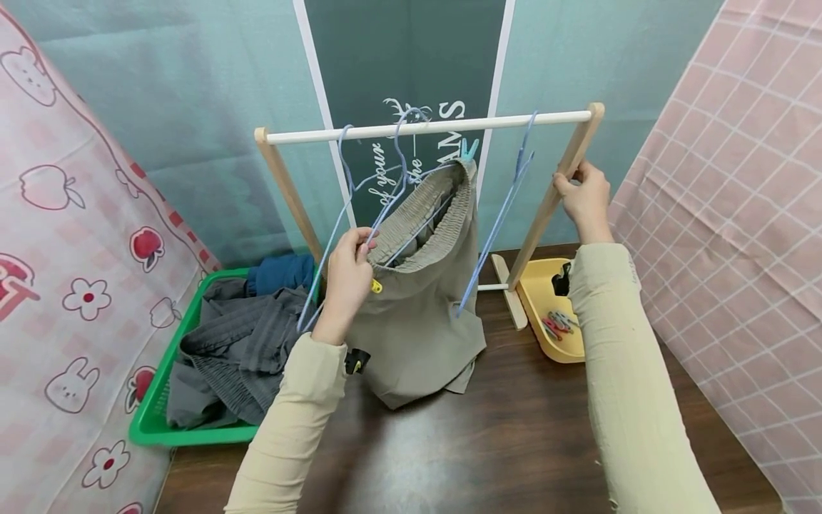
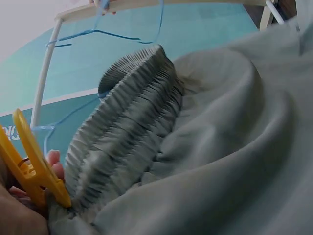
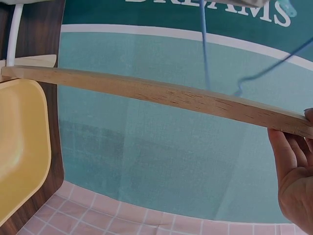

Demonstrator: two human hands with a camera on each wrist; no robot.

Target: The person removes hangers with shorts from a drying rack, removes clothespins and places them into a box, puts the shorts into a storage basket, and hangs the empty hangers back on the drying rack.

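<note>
- Head view: a khaki-grey garment with a gathered elastic waistband hangs from a white rail on a wooden-sided rack, its waist gaping upward.
- The middle blue hanger sits inside that waist; a light blue clip pegs the far right end, and a yellow clip pegs the near left end.
- The person's left hand is beside the yellow clip, its grip narrow, with thumb and fingers pinching the middle blue hanger.
- The person's right hand has its grip around the upper part of the right wooden post, as the right wrist view also shows.
- Two more blue hangers hang on the rail, one on each side of the garment.
- At left on the dark brown worktop, a green basket holds dark grey clothing and a rolled blue piece.
- At right, near the foot of the post, a yellow tray contains small red and grey clips.
- Behind stands a teal and dark green backdrop with white lettering.
</note>
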